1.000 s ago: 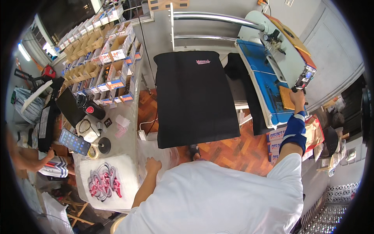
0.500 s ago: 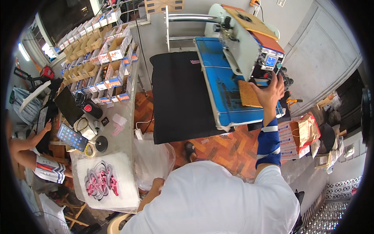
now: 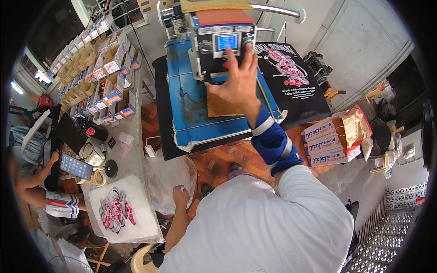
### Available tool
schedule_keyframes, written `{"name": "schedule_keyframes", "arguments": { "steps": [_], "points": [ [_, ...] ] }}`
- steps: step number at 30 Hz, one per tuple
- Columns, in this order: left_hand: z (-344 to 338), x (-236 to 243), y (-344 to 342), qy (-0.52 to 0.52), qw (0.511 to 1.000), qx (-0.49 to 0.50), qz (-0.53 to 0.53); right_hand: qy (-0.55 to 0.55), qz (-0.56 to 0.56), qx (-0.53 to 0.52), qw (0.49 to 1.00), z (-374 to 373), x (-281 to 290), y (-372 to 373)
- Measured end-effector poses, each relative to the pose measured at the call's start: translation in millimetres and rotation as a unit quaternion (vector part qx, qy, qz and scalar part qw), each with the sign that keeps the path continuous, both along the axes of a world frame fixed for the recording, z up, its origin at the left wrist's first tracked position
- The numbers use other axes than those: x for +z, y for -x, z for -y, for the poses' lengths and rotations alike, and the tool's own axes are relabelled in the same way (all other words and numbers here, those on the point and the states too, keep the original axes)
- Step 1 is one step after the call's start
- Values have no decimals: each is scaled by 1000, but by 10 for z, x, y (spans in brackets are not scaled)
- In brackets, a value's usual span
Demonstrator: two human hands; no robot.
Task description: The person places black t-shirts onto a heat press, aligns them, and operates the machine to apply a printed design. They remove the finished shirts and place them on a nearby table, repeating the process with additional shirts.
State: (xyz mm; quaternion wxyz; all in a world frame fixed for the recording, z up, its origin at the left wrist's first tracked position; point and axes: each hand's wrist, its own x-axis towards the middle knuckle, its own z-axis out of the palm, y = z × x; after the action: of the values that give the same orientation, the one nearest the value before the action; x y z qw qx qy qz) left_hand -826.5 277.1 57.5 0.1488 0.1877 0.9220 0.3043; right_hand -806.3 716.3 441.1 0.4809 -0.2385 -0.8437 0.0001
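At the press [image 3: 180, 116], the right grip [image 3: 237, 86] is spread before the panel [image 3: 226, 41]; whether the left grip [image 3: 180, 196], half curled below, pinches anything, I cannot tell. Black cloth [image 3: 164, 120] lies under the blue plate, printed cloth [image 3: 293, 91] right of it. Best, I judge: one deliberate fingertip, wrist clear of the plate.

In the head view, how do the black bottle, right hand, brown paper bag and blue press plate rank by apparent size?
1. Blue press plate, partly covered
2. Right hand
3. Brown paper bag
4. Black bottle
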Motion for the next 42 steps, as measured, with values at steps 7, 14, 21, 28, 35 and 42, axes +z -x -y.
{"name": "schedule_keyframes", "arguments": {
  "steps": [7,14,21,28,35,42],
  "points": [
    [-876,583,-569,-63,958,-53,274,57,-63,87,993,-780,-420,-909],
    [-3001,758,-1570,-183,824,-109,525,276,-188,-444,831,-2941,-2343,-4051],
    [-4784,903,-2251,-402,691,163,578,725,-412,-177,523,-3634,-2140,-4777],
    [-5064,2287,-2229,-530,688,127,479,688,-435,202,545,-4305,-1246,-4646],
    [-4960,3678,-1984,-816,453,-73,352,447,-385,624,514,-4661,1122,-3302],
    [-2802,4286,-3685,-877,455,-97,124,376,46,880,286,-3525,3293,-1754]
  ]
}}
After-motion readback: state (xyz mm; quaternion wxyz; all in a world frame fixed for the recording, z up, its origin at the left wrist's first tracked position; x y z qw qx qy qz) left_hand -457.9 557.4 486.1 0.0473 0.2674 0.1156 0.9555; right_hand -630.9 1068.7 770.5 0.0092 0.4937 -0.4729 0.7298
